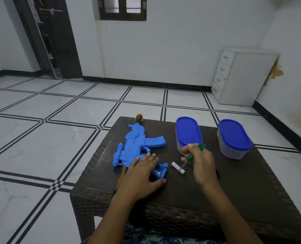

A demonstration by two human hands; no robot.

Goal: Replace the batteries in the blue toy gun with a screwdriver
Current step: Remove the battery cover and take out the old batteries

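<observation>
The blue toy gun (137, 143) is pressed by straight fingers of the left hand (142, 175); a green screwdriver (190, 158) is clamped in curled fingers of the right hand (201, 164), just beside a battery (177, 167).

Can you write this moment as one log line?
left hand: flat on blue toy gun | right hand: holds green screwdriver | battery: loose on table | battery compartment: open
</observation>
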